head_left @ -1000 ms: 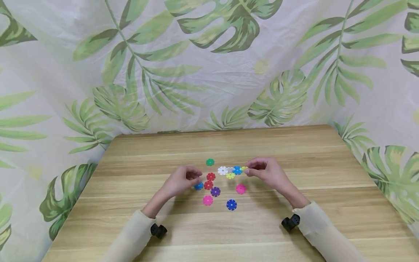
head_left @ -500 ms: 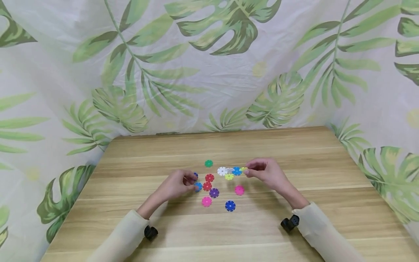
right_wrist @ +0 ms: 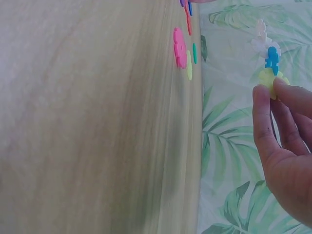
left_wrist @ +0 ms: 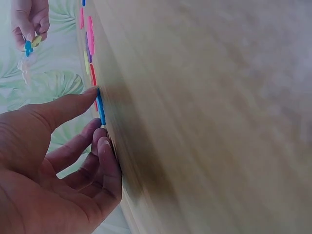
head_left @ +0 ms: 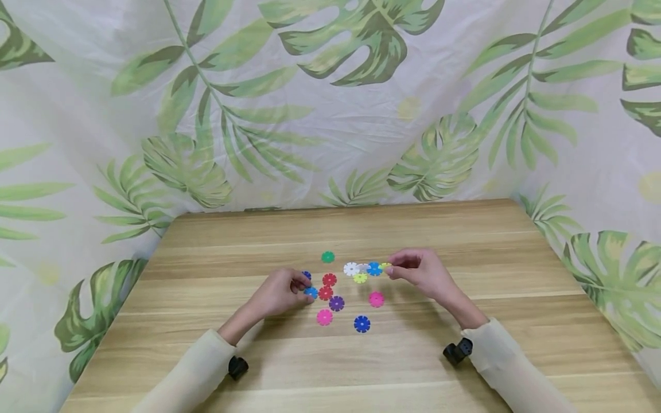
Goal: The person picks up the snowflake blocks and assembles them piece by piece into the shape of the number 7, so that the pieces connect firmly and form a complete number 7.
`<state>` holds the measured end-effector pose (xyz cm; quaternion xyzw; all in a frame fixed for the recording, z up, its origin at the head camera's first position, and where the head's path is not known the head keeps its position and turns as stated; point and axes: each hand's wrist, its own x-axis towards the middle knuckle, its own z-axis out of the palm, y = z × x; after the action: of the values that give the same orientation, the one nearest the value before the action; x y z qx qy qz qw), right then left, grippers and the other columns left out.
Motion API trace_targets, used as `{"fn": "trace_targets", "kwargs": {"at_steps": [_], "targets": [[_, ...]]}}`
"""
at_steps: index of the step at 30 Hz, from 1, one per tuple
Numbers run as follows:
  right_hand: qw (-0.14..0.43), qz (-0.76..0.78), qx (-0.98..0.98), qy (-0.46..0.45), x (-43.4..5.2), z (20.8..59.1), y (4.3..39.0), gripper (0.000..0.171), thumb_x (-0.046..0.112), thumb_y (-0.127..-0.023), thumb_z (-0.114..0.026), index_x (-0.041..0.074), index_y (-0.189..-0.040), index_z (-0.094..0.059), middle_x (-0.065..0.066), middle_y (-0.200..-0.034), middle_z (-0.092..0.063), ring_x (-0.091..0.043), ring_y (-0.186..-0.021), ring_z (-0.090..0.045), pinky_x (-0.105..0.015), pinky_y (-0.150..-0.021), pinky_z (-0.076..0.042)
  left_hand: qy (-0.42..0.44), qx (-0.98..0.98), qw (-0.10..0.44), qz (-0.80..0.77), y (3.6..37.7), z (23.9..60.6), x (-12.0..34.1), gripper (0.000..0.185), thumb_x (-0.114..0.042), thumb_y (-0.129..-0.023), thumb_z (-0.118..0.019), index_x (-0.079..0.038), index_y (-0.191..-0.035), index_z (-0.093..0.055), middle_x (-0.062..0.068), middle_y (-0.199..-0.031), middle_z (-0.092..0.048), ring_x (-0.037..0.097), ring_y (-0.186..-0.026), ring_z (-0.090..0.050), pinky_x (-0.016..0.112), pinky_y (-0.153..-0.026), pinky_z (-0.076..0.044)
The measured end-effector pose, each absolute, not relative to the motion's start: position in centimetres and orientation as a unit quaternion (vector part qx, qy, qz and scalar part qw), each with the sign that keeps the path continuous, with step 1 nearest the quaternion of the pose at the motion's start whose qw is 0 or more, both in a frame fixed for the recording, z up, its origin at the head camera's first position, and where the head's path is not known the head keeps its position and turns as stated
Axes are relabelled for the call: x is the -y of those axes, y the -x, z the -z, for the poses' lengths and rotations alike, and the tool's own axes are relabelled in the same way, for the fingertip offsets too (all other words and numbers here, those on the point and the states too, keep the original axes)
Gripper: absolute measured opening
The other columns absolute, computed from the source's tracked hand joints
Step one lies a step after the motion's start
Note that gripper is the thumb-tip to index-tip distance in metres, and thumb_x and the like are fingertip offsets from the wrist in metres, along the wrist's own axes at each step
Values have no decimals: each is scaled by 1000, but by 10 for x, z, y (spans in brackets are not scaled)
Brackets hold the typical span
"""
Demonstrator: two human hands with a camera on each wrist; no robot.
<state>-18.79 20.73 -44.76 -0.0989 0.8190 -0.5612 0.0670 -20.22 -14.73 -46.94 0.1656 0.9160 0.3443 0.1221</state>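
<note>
My right hand (head_left: 423,272) pinches a yellow snowflake disc (right_wrist: 268,78) at the end of a joined chain, held above the table. A blue disc (right_wrist: 272,61) links it to white discs (head_left: 352,269). My left hand (head_left: 279,292) is low at the table, its thumb and fingertips on opposite edges of a light blue snowflake disc (left_wrist: 101,106). Behind those fingers a dark blue disc (head_left: 307,275) is partly hidden. Two red discs (head_left: 329,279) lie just right of the left hand, with a purple disc (head_left: 337,303) nearby.
Loose on the wooden table (head_left: 439,367) lie a green disc (head_left: 327,257), a yellow disc (head_left: 360,278) below the chain, two pink discs (head_left: 376,299) and another dark blue disc (head_left: 362,324). A leaf-patterned cloth (head_left: 330,143) hangs behind the table.
My left hand has drawn back slightly to the left and settled at the light blue disc, baring part of the dark blue disc. The right hand keeps the chain almost still.
</note>
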Motion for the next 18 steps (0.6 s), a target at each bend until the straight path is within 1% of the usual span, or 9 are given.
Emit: {"fn": "trace_targets", "kwargs": {"at_steps": [10, 16, 18], "targets": [[66, 567, -815, 101, -204, 449, 189, 22, 14, -91, -82, 4, -110, -78, -11, -96, -80, -15, -86, -77, -43, -84, -65, -133, -918, 137, -348, 200, 468, 143, 19, -14, -86, -87, -6, -100, -76, 1, -87, -69, 13, -79, -60, 23, -70, -52], [67, 572, -811, 103, -203, 451, 191, 21, 13, -94, -80, 1, -110, -77, -13, -97, -81, -14, -85, -78, -42, -84, -65, -131, -921, 150, -334, 198, 467, 142, 19, -16, -85, -89, -9, -95, -75, 1, -84, -67, 14, -75, -55, 24, -65, -47], [67, 574, -810, 102, -202, 451, 192, 20, 12, -94, -79, 1, -111, -77, -14, -97, -81, -16, -86, -78, -41, -84, -65, -131, -922, 153, -331, 198, 466, 142, 19, -17, -85, -89, -9, -93, -74, 1, -83, -66, 14, -74, -55, 24, -64, -46]]}}
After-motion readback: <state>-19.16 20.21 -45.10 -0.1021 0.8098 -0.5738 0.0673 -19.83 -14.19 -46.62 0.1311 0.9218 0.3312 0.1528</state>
